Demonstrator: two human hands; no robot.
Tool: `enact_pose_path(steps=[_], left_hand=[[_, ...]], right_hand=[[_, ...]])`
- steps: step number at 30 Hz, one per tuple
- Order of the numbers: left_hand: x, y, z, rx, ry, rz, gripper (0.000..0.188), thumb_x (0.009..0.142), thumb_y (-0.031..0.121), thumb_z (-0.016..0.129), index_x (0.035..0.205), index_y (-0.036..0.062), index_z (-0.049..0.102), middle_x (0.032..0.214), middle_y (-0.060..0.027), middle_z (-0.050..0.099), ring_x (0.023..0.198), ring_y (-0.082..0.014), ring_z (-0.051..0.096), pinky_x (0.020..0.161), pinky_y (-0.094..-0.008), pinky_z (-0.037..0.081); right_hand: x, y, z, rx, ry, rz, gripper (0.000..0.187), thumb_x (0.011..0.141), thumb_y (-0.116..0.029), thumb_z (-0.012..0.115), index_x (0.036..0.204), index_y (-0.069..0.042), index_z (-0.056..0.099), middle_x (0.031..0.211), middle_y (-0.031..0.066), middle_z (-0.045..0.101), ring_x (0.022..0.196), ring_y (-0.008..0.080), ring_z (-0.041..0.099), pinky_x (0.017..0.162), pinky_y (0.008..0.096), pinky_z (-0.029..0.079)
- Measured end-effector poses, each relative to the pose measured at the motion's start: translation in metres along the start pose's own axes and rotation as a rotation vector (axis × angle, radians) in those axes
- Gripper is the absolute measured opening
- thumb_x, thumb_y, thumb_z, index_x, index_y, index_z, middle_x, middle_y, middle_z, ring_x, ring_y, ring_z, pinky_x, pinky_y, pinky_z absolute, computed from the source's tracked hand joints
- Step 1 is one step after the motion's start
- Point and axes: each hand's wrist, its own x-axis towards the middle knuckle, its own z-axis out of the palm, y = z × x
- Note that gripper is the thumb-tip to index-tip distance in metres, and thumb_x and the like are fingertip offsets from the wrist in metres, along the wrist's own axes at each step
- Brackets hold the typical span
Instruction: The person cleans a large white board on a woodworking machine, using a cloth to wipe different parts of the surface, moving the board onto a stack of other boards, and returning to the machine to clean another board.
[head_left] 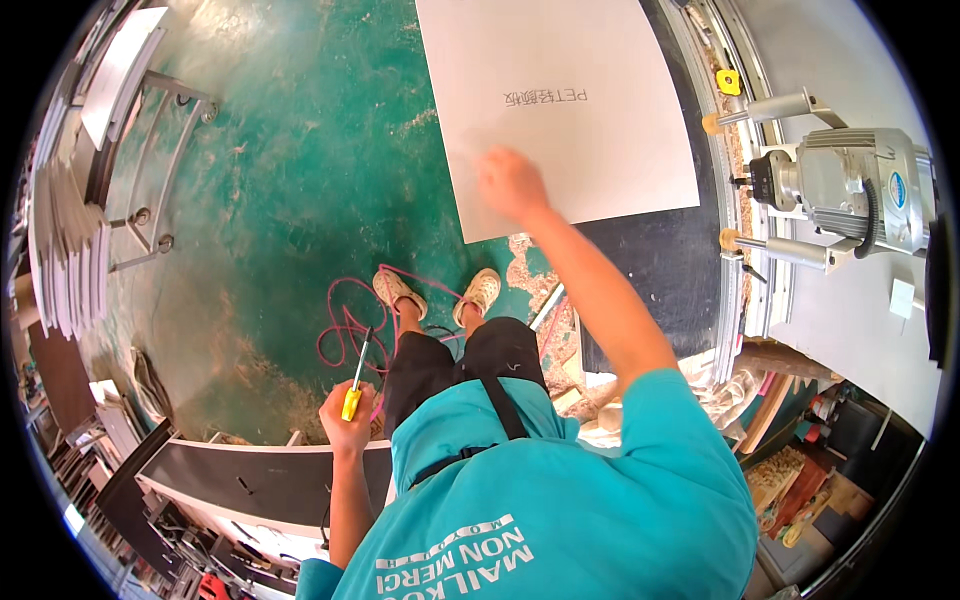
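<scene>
My left hand (347, 415) is wrapped round the yellow handle of a screwdriver (359, 370), whose metal shaft points forward and ends in a dark tip. It hangs over the green floor, left of my knees. My right arm reaches forward over a large white sheet (570, 155) with a line of dark print on it. Near the sheet's left edge my right hand (512, 183) is blurred by motion. Its fingers look curled, but what they hold, if anything, does not show. The sheet lies on a black surface (655, 270) and sticks out past its left side.
A machine with a grey motor (865, 190) stands at the right, with a yellow tape measure (728, 82) nearby. A pink hose (340, 320) coils round my feet. At the left are a wheeled metal trolley (165, 170) and stacked pale panels (68, 250). Wood chips litter the floor.
</scene>
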Motion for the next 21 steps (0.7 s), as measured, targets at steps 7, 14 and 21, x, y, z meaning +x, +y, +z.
enact_pose_path(steps=[7, 14, 21], left_hand=[[-0.003, 0.005, 0.001, 0.010, -0.049, -0.095, 0.015, 0.084, 0.017, 0.068, 0.085, 0.0021, 0.068, 0.063, -0.0086, 0.063, 0.056, -0.0165, 0.061, 0.057, -0.0312, 0.048], [0.003, -0.013, -0.042, 0.348, -0.133, 0.019, 0.032, 0.070, 0.041, 0.079, 0.072, 0.0108, 0.067, 0.065, -0.0141, 0.063, 0.063, -0.0348, 0.063, 0.058, -0.0440, 0.048], [0.104, 0.024, -0.089, 0.170, -0.065, 0.019, 0.023, 0.078, 0.022, 0.075, 0.074, 0.0005, 0.069, 0.061, -0.0037, 0.064, 0.058, -0.0106, 0.059, 0.057, -0.0293, 0.047]], right_hand=[[-0.129, -0.056, 0.014, -0.016, -0.463, -0.377, 0.009, 0.078, -0.016, 0.061, 0.077, -0.008, 0.059, 0.073, 0.0134, 0.057, 0.070, 0.0344, 0.057, 0.064, 0.0457, 0.048], [-0.127, -0.079, -0.051, 0.349, 0.196, 0.488, 0.009, 0.084, -0.013, 0.062, 0.087, -0.005, 0.065, 0.081, 0.0125, 0.062, 0.078, 0.0304, 0.061, 0.069, 0.0400, 0.050], [-0.038, -0.044, -0.059, 0.209, 0.259, 0.425, 0.012, 0.083, -0.012, 0.063, 0.092, -0.004, 0.065, 0.083, 0.0128, 0.062, 0.076, 0.0320, 0.062, 0.068, 0.0401, 0.051]])
